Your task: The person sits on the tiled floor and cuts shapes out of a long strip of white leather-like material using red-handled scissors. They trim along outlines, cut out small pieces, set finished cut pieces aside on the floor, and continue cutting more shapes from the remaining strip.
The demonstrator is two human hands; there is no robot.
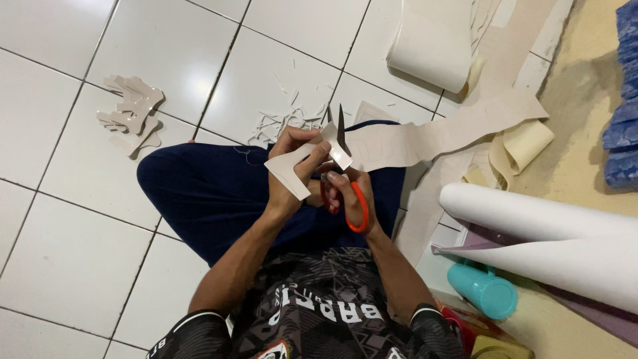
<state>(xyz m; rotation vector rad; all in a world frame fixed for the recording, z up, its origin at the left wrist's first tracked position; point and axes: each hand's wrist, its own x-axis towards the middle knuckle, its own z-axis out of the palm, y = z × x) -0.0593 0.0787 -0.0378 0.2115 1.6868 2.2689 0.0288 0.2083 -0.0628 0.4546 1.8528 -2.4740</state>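
A pale cut-out shape (302, 166) is being pinched in the left hand (292, 174) over the lap and trimmed with orange-handled scissors (345, 179) gripped in the right hand (349, 196), finished pieces (131, 113) and scraps (286, 119) already lying on the floor (80, 252), a long strip (438, 136) remaining uncut.

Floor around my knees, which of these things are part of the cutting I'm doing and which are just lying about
In use:
left hand holding the beige cut piece
right hand working the orange-handled scissors
long beige strip
stack of cut shapes
offcuts

Lying about:
white rolls
teal cup
blue fabric
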